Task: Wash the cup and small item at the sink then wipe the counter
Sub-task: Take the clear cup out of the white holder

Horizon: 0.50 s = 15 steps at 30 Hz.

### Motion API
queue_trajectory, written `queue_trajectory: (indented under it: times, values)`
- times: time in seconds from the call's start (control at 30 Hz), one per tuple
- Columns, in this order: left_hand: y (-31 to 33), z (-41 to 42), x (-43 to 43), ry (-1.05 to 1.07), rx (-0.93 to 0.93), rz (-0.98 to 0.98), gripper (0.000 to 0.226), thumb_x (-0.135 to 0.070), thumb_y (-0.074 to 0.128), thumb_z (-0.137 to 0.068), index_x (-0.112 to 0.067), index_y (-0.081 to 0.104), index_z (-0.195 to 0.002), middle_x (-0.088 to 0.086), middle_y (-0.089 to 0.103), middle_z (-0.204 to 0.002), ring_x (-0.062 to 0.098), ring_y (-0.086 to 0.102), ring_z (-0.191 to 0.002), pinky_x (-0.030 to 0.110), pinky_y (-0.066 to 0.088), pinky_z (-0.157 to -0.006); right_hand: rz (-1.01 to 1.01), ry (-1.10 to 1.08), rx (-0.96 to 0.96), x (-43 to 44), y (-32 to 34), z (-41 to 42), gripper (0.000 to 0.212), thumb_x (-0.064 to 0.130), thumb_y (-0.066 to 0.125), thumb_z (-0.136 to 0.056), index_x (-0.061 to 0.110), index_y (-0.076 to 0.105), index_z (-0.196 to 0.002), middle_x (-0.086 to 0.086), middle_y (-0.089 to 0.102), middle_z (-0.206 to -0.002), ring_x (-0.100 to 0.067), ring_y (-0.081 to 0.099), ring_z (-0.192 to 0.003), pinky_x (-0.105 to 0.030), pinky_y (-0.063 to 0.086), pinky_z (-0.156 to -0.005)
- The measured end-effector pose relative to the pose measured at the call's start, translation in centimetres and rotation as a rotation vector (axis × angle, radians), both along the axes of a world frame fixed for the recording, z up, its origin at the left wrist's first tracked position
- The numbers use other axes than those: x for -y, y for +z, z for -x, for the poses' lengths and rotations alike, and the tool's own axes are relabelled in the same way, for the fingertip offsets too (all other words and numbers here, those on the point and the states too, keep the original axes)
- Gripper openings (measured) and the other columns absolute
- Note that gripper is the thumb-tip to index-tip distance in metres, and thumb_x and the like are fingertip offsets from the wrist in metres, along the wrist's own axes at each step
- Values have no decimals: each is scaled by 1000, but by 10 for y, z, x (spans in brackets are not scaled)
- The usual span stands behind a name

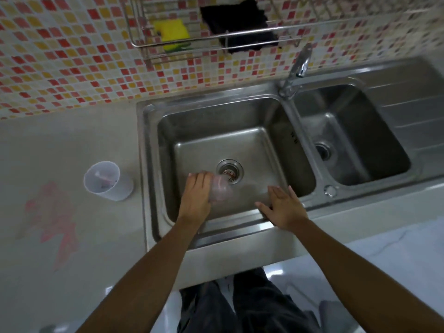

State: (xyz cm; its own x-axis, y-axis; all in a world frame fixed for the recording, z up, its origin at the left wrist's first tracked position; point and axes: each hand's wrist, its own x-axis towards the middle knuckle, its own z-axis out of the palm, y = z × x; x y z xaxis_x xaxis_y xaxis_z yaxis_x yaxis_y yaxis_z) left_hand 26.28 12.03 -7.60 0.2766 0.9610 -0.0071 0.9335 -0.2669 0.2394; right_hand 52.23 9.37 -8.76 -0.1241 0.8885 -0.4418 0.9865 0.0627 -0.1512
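My left hand (pixel 195 193) holds a small clear pinkish cup (pixel 221 189) tipped on its side over the left sink basin (pixel 264 145), close to the drain (pixel 229 170). My right hand (pixel 284 207) hovers flat with fingers spread above the basin's front rim, holding nothing. A white translucent cup (pixel 108 180) stands upright on the counter (pixel 72 145) left of the sink, with a small pinkish item inside it. A pink smear (pixel 54 217) marks the counter in front of that cup.
A tap (pixel 296 70) stands between the left basin and the smaller right basin (pixel 348 133). A wall rack (pixel 216 37) above holds a yellow sponge (pixel 171 32) and a black cloth (pixel 240 27). A ribbed draining board (pixel 413 111) lies at the far right.
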Motion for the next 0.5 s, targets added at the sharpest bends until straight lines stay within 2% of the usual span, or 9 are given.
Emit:
queue_trajectory:
  times: [0.17, 0.33, 0.43, 0.5]
  values:
    - [-4, -12, -10, -38, -289, -72, 79, 3, 74, -56, -9, 39, -126, 13, 51, -121, 34, 47, -111, 46, 31, -112, 8, 75, 4, -4, -4, -2, 80, 66, 12, -93, 10, 23, -150, -5, 26, -157, -16, 18, -145, -45, -1, -119]
    - [2, -31, -11, -93, -527, -121, 85, -6, 77, -53, -8, 37, -128, 17, 49, -126, 36, 48, -116, 47, 29, -113, -11, 94, -13, -4, -9, -4, 84, 66, 7, -92, 7, 22, -150, -7, 26, -156, -20, 18, -145, -44, -2, -119]
    - [7, -44, -14, -73, -582, -145, 80, -9, 76, -54, -9, 43, -127, 17, 51, -125, 36, 50, -116, 47, 31, -113, -51, 95, -20, -3, -10, -6, 86, 66, 6, -91, 6, 26, -148, -9, 30, -155, -23, 21, -144, -44, 2, -119]
    - [8, -49, -19, -25, -579, -118, 82, -9, 76, -55, -9, 41, -129, 16, 48, -127, 36, 47, -119, 49, 27, -115, -89, 89, -43, -1, -9, -8, 88, 67, 5, -89, 6, 34, -145, -11, 38, -149, -25, 29, -140, -43, 8, -119]
